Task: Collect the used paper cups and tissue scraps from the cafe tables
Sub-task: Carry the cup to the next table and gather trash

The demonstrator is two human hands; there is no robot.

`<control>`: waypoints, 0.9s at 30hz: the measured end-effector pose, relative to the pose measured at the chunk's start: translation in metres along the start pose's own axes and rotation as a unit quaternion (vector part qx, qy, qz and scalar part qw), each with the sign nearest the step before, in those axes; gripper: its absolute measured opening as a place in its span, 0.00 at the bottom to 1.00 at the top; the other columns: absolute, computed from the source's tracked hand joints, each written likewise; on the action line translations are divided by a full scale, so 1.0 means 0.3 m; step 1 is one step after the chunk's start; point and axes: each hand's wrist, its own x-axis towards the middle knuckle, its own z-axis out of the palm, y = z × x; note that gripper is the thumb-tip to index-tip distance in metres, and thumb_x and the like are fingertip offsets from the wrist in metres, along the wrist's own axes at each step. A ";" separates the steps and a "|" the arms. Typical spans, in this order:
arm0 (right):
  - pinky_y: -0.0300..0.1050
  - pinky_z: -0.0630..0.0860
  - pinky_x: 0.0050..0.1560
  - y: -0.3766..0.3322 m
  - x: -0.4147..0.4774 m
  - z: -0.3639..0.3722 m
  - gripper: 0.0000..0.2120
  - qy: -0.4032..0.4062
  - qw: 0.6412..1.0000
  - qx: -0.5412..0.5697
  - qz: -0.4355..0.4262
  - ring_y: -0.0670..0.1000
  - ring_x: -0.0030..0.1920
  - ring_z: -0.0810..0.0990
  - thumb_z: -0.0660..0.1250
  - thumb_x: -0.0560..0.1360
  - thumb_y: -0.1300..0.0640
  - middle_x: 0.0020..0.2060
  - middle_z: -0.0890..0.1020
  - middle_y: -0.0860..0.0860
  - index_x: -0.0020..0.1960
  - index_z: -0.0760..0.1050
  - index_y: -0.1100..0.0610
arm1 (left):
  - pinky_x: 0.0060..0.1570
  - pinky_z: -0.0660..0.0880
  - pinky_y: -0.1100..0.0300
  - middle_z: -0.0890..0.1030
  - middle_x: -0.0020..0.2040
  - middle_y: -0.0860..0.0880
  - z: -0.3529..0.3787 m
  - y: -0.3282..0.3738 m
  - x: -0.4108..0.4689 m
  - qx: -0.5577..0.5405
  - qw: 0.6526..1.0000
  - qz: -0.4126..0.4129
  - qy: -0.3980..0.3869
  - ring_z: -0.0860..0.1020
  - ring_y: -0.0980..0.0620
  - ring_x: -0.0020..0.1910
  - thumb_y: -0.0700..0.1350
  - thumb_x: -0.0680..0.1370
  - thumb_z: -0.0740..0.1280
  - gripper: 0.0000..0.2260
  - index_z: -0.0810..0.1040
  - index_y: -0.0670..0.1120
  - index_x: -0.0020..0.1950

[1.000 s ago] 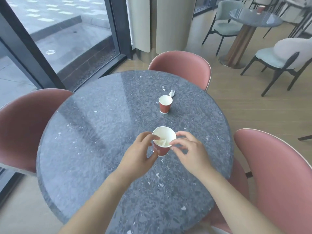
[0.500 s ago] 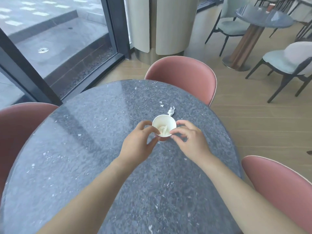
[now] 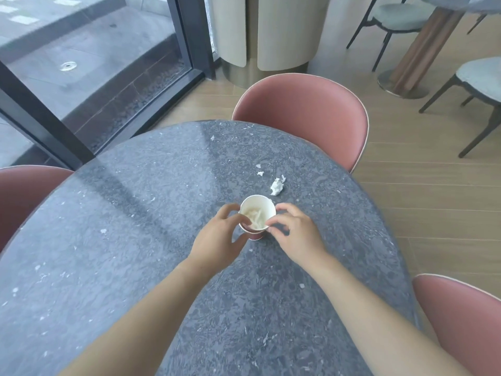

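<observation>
The paper cup (image 3: 257, 213) stands upright on the desk (image 3: 135, 240), axis vertical, between the hands. The left hand (image 3: 219, 234) curls round its wall; the right hand (image 3: 295, 234) pinches the rim. Lining white, wall red, tissue inside. A crumpled tissue scrap (image 3: 278, 186) lies just beyond the cup, slightly rightward, nearer the right hand; smaller scraps (image 3: 260, 173) lie farther.

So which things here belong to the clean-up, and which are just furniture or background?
Job: paper cup, held by left hand and right hand; tissue inside it; crumpled tissue; small scraps.
Background: table; pink chairs; grey chairs.
</observation>
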 end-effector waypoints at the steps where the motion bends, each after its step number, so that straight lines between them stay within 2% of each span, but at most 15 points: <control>1: 0.44 0.75 0.46 0.008 0.007 0.017 0.04 -0.004 1.000 0.003 0.004 0.51 0.45 0.79 0.72 0.70 0.58 0.57 0.77 0.47 0.43 0.82 0.51 | 0.41 0.77 0.51 0.71 0.64 0.54 0.007 -0.017 0.003 0.004 1.000 -0.002 -0.003 0.79 0.49 0.46 0.49 0.73 0.69 0.09 0.77 0.51 0.53; 9: 0.41 0.73 0.51 0.021 0.100 0.127 0.09 -0.037 0.999 0.012 -0.005 0.50 0.52 0.77 0.69 0.72 0.56 0.61 0.76 0.46 0.52 0.81 0.49 | 0.34 0.72 0.59 0.70 0.65 0.54 0.034 -0.144 0.044 0.041 0.998 -0.036 -0.013 0.78 0.52 0.44 0.49 0.73 0.69 0.14 0.74 0.52 0.57; 11: 0.43 0.75 0.52 0.030 0.110 0.132 0.15 -0.034 0.999 0.039 -0.014 0.48 0.55 0.76 0.68 0.72 0.57 0.62 0.75 0.45 0.57 0.78 0.48 | 0.37 0.75 0.56 0.69 0.66 0.53 0.037 -0.156 0.054 0.047 0.998 -0.043 -0.007 0.78 0.51 0.47 0.51 0.73 0.69 0.18 0.71 0.52 0.61; 13: 0.42 0.77 0.51 0.050 0.115 0.128 0.19 -0.011 0.998 0.067 -0.019 0.45 0.55 0.75 0.68 0.71 0.58 0.61 0.74 0.44 0.61 0.74 0.48 | 0.42 0.76 0.55 0.68 0.66 0.52 0.035 -0.154 0.067 0.034 0.999 -0.039 0.010 0.77 0.50 0.53 0.54 0.71 0.70 0.24 0.68 0.52 0.64; 15: 0.40 0.77 0.50 0.081 0.124 0.123 0.19 0.010 0.997 0.071 -0.002 0.44 0.55 0.75 0.67 0.72 0.59 0.60 0.73 0.44 0.62 0.73 0.50 | 0.45 0.74 0.57 0.68 0.66 0.53 0.032 -0.140 0.089 0.015 0.999 -0.031 0.024 0.75 0.51 0.57 0.60 0.68 0.68 0.29 0.67 0.51 0.66; 16: 0.42 0.77 0.51 0.099 0.131 0.122 0.18 0.015 0.998 0.062 0.010 0.45 0.55 0.75 0.67 0.72 0.59 0.61 0.73 0.45 0.62 0.73 0.51 | 0.46 0.74 0.58 0.68 0.66 0.53 0.031 -0.133 0.103 0.009 0.999 -0.028 0.026 0.74 0.51 0.59 0.62 0.68 0.67 0.30 0.66 0.51 0.66; 18: 0.49 0.77 0.54 0.134 0.154 0.122 0.16 0.014 0.999 0.036 0.025 0.48 0.56 0.75 0.67 0.73 0.59 0.61 0.74 0.48 0.61 0.74 0.54 | 0.50 0.74 0.56 0.67 0.67 0.53 0.035 -0.116 0.141 0.003 0.999 -0.025 0.025 0.72 0.50 0.61 0.62 0.70 0.65 0.29 0.66 0.51 0.67; 20: 0.51 0.76 0.54 0.161 0.180 0.127 0.15 -0.003 0.999 0.015 0.031 0.49 0.56 0.75 0.67 0.73 0.59 0.60 0.74 0.48 0.60 0.75 0.55 | 0.54 0.73 0.54 0.67 0.68 0.52 0.045 -0.102 0.186 0.001 0.999 -0.025 0.024 0.71 0.49 0.63 0.61 0.74 0.63 0.26 0.65 0.50 0.68; 24: 0.42 0.72 0.54 0.199 0.237 0.146 0.15 -0.057 0.996 -0.053 0.038 0.49 0.57 0.74 0.67 0.74 0.57 0.61 0.73 0.46 0.60 0.74 0.53 | 0.57 0.72 0.53 0.68 0.67 0.51 0.071 -0.093 0.273 0.006 1.000 -0.019 0.010 0.70 0.49 0.64 0.58 0.77 0.58 0.20 0.68 0.50 0.66; 27: 0.42 0.71 0.53 0.221 0.274 0.167 0.16 -0.097 0.990 -0.093 0.044 0.48 0.56 0.74 0.67 0.74 0.56 0.61 0.72 0.44 0.61 0.74 0.52 | 0.54 0.74 0.50 0.71 0.63 0.51 0.104 -0.114 0.300 0.034 0.999 -0.010 -0.030 0.72 0.49 0.60 0.58 0.78 0.56 0.17 0.74 0.51 0.60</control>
